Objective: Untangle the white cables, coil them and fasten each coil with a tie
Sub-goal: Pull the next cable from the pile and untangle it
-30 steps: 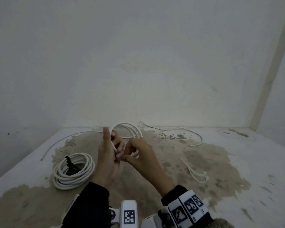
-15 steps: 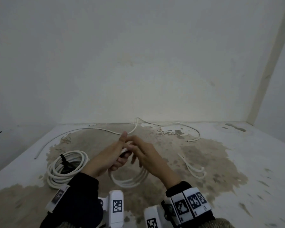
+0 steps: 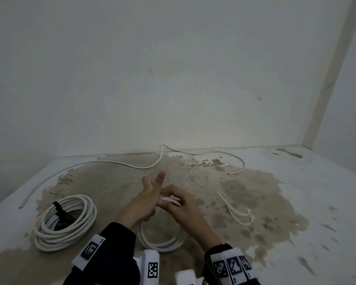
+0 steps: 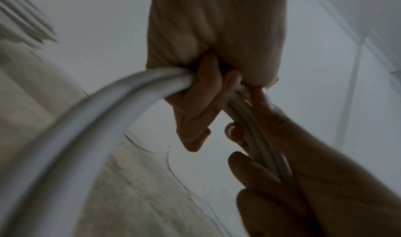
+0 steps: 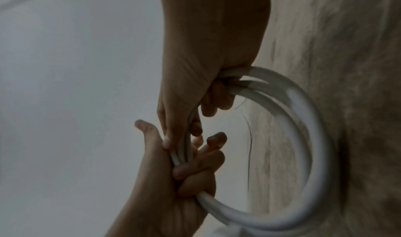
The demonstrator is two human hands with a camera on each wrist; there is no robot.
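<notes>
**While both hands bunch the small coil**

With the left hand and right hand curled around its gathered top, the small white coil hangs above the floor. Keep turns aligned and pinched until a tie goes on.

You have a white round-sheathed cable coil in hand, and a second white cable coil bound by a black tie. Your sleeves are black, with white wrist blocks carrying black-and-white square markers. The floor is pale grey with a mottled brown stain; the wall is off-white.
</notes>
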